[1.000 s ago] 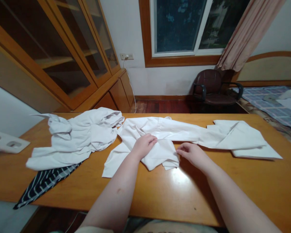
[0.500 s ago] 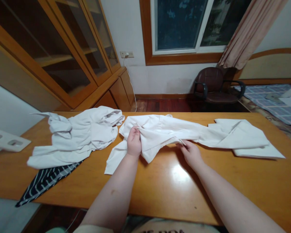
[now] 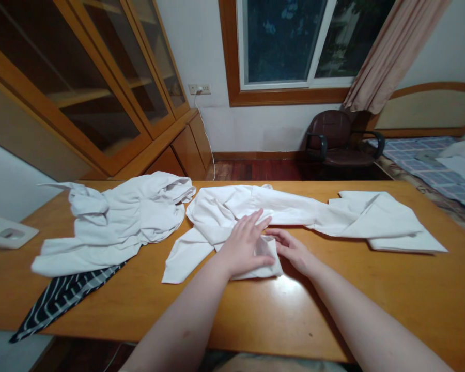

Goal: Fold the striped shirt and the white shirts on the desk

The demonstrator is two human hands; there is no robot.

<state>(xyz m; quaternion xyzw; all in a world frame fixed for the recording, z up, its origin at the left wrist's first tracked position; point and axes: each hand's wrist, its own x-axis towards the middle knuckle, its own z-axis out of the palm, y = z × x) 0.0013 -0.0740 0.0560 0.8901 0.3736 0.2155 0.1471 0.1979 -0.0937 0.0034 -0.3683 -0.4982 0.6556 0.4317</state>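
A white shirt (image 3: 232,206) lies crumpled across the middle of the wooden table (image 3: 256,310). My left hand (image 3: 246,245) rests flat on its near folded part, fingers stretched out and pointing away from me. My right hand (image 3: 290,248) lies just to the right, its fingers slid under or against the edge of the same fold; whether it pinches the cloth is hidden. One sleeve of the shirt (image 3: 294,212) runs off to the right toward a folded white cloth (image 3: 387,222).
A second crumpled white garment (image 3: 116,222) lies at the left on a black striped cloth (image 3: 58,297). A white plastic object (image 3: 5,235) pokes in at the left edge. Beyond the table stand a wooden glass-door cabinet (image 3: 93,88), a dark armchair (image 3: 339,139) and a bed (image 3: 442,160).
Half a second ago both hands held the shirt's near part lifted off the table. It has come down into a fold and my left hand has opened flat on it.
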